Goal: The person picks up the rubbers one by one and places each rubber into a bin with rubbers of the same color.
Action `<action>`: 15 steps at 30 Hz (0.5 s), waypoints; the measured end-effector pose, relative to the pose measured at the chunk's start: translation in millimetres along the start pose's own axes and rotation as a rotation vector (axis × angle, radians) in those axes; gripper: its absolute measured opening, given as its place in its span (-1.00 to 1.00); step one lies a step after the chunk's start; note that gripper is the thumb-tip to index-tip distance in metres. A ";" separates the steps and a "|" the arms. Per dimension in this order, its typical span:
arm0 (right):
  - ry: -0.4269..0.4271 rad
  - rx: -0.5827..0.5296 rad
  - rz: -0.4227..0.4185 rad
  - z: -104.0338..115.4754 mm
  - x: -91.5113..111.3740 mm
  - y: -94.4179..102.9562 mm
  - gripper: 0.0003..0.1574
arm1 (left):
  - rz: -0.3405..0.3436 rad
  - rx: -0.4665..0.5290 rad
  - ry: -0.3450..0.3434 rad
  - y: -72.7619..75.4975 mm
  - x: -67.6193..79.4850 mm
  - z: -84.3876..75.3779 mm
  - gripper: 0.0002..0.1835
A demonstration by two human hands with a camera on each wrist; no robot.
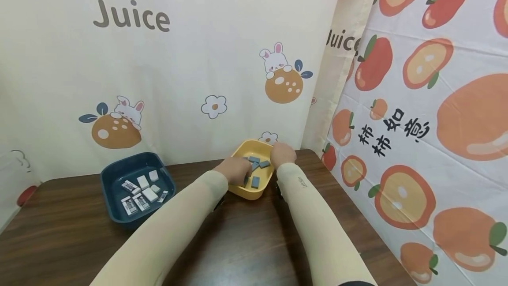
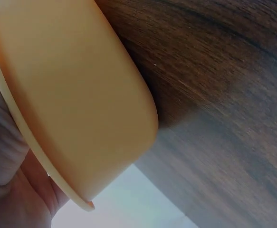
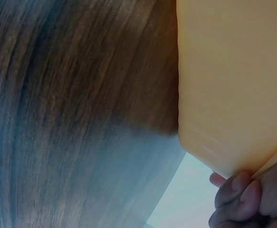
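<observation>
A yellow plastic basin [image 1: 250, 194] stands on the table near the back wall, with several small grey-blue rectangular blocks [image 1: 255, 182] inside. My right hand [image 1: 282, 153] grips its right rim; the right wrist view shows curled fingers [image 3: 243, 192] at the rim, outside the yellow wall [image 3: 233, 85]. On the opposite side, my left hand [image 1: 235, 169] reaches over the left rim into the basin, close to the blocks. In the left wrist view the outer wall [image 2: 81, 95] hides its fingertips, so whether they hold a block is unclear.
A dark blue basin [image 1: 115, 208] stands to the left, holding several white, eraser-like blocks [image 1: 151, 194], some with printed labels. Both basins are on a dark wood table [image 1: 238, 242]. A printed curtain [image 1: 190, 65] hangs behind; another fruit-patterned cloth [image 1: 420, 144] borders the right side.
</observation>
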State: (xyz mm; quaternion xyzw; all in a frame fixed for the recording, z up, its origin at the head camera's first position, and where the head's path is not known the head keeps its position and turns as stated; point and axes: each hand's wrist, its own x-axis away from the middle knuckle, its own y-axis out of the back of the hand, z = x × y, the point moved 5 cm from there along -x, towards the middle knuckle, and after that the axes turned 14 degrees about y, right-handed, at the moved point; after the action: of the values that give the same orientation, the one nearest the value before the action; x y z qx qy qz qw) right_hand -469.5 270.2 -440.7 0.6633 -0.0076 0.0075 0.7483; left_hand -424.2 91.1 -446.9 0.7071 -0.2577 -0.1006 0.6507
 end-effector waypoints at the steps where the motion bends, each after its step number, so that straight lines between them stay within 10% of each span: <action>1: 0.006 0.000 0.002 1.4 0.0 -1.0 -0.64 | 0.002 0.002 0.005 -0.8 0.7 1.2 -0.69; 15: 0.065 0.007 -0.019 -0.6 -2.2 -0.7 -0.63 | -0.131 0.123 0.006 21.9 28.1 27.9 -0.87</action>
State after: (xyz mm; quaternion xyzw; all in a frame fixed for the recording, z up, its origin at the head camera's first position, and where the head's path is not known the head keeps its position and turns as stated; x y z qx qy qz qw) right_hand -471.7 270.7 -441.6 0.6655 0.0231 0.0220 0.7457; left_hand -418.8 52.5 -423.9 0.7613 -0.2146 -0.1249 0.5990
